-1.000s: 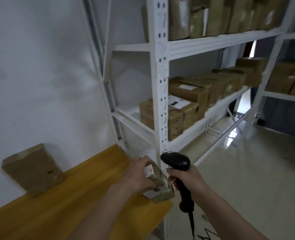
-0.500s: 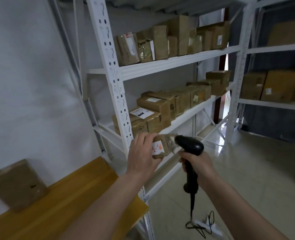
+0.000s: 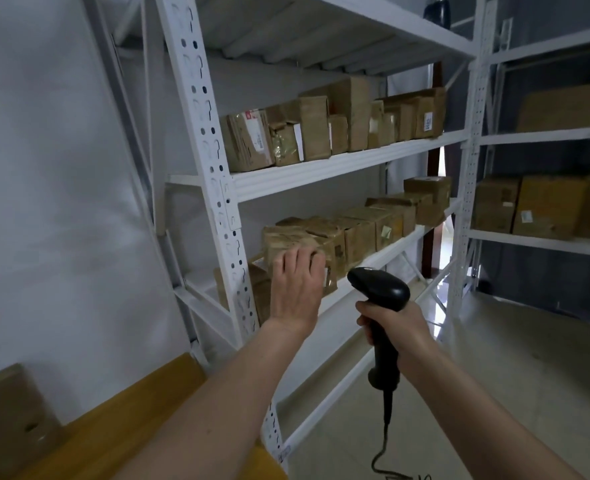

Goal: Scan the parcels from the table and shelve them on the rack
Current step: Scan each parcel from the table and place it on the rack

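My left hand [image 3: 295, 289] reaches into the white rack [image 3: 338, 166] at its middle shelf and grips a small brown parcel [image 3: 331, 279]. Only the parcel's taped right edge shows past my fingers. It sits against the row of shelved parcels [image 3: 359, 230] on that shelf. My right hand [image 3: 395, 327] grips the handle of a black barcode scanner [image 3: 378, 289], held upright just right of the left hand, in front of the shelf edge. Its cable [image 3: 383, 445] hangs down to the floor.
A yellow wooden table [image 3: 130, 414] lies at the bottom left, with one brown parcel [image 3: 6, 414] leaning on the wall. More parcels [image 3: 321, 133] fill the upper shelf. A second rack with large boxes [image 3: 546, 206] stands to the right. The rack's perforated upright [image 3: 217, 188] rises close by my left arm.
My left hand lifted the small parcel off the table and carried it up and forward to the middle shelf. The scanner rose with my right hand, and my view tilted upward.
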